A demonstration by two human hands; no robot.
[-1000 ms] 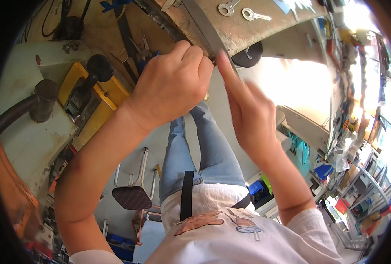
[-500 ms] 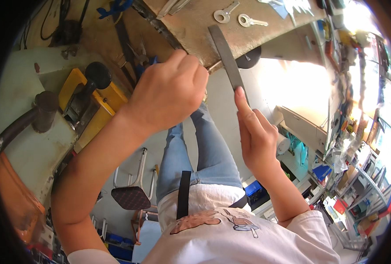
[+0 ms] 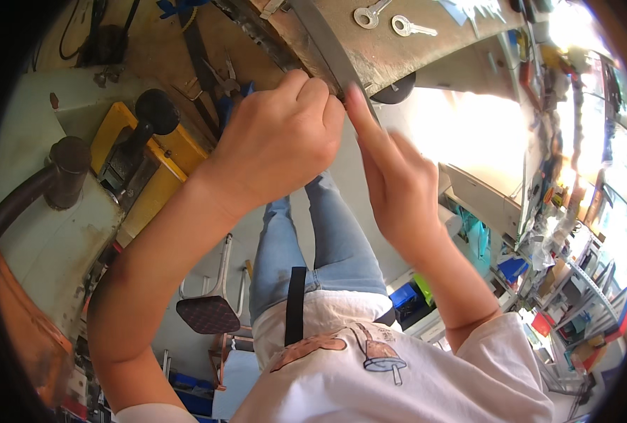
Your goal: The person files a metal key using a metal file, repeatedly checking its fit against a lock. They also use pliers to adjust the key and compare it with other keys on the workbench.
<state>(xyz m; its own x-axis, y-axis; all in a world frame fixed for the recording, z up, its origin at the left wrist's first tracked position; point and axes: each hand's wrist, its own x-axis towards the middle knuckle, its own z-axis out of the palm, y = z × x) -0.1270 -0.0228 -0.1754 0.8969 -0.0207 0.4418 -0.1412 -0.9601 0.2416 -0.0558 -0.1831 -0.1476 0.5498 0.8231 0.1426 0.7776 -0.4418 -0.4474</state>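
My right hand [image 3: 402, 183] is wrapped round the near end of a long flat grey file [image 3: 331, 49], with the index finger stretched along it. The file points away over the edge of a worn wooden bench [image 3: 391, 60]. My left hand [image 3: 285, 141] is closed in a fist at the bench edge, right beside the file. Whatever it grips is hidden behind its fingers. Farther back on the bench lie two metal keys, one round-headed key [image 3: 367, 15] and another key [image 3: 413, 27] to its right.
Left of my arm stands a key-cutting type machine with a yellow body [image 3: 119, 134], a black ball knob [image 3: 157, 111] and a curved lever [image 3: 28, 194]. Pliers [image 3: 223, 81] lie behind my left fist. A stool [image 3: 208, 314] stands below on the floor.
My right hand has pushed the file forward and to the left, so it now lies close against my left fist. The left hand has shifted slightly right.
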